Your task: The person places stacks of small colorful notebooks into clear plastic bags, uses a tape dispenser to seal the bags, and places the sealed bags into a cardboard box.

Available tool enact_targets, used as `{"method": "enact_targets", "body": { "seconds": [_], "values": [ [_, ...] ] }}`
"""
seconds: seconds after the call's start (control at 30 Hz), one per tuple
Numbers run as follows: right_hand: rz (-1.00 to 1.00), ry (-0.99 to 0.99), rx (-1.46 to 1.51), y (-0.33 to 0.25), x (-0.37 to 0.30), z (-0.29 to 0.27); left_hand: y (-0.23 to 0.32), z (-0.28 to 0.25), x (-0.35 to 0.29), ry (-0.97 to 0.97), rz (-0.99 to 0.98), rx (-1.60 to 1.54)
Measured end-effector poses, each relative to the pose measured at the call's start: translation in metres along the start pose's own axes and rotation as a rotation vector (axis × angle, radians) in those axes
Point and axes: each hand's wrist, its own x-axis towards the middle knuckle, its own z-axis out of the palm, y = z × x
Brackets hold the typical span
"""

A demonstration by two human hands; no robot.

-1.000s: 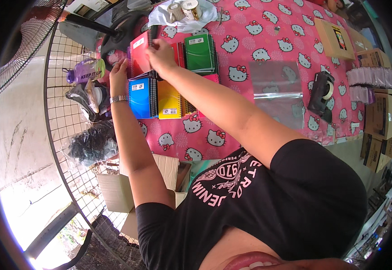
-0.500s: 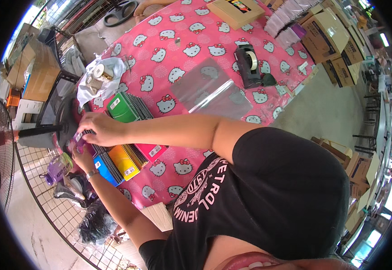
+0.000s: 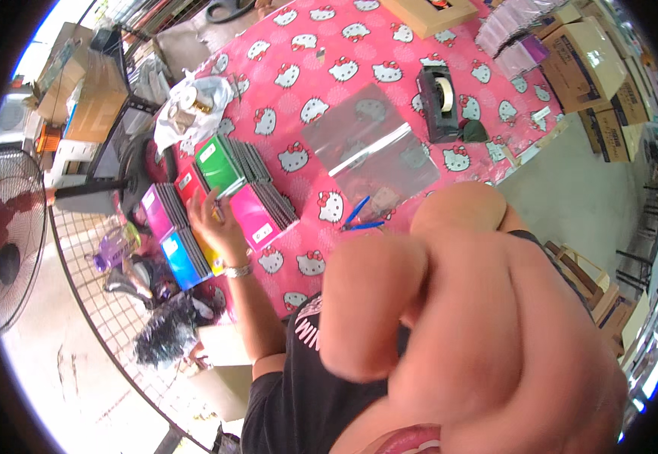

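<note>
Left hand (image 3: 221, 228) stretches forward, loosely spread; blurred right hand (image 3: 480, 325) curls.

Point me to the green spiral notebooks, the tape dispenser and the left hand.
Green spiral notebooks (image 3: 221, 170): head view, on the green front cover.
Tape dispenser (image 3: 432, 110): head view, on its black body.
Left hand (image 3: 221, 233): head view, on the middle of the hand.

Pink tablecloth (image 3: 288, 127) leaves a passage between the green spiral notebooks (image 3: 221, 168) and flat clear plastic sheet (image 3: 355, 155); a black tape dispenser (image 3: 432, 113) stands just beside the sheet, the left hand (image 3: 219, 227) obstructs the yellow notebook (image 3: 214, 259), and the blurred right hand (image 3: 465, 318) screens the near right side
</note>
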Motion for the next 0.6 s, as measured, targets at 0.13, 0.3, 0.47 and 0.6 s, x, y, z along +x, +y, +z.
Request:
{"method": "enact_targets", "body": {
  "seconds": [0.13, 0.3, 0.47, 0.6],
  "values": [
    [-0.015, -0.039, 0.144, -0.005, -0.016, -0.009, 0.062, 0.008, -0.025, -0.230, -0.036, -0.014],
    [-0.082, -0.098, 0.324, -0.034, -0.028, -0.013, 0.106, 0.011, -0.062, -0.332, -0.097, -0.086],
    [-0.095, -0.130, 0.401, -0.057, -0.042, -0.021, 0.138, 0.026, -0.110, -0.444, -0.069, -0.135],
    [-0.078, -0.115, 0.408, -0.068, -0.045, -0.029, 0.169, 0.033, -0.141, -0.600, -0.113, -0.106]
  ]
}}
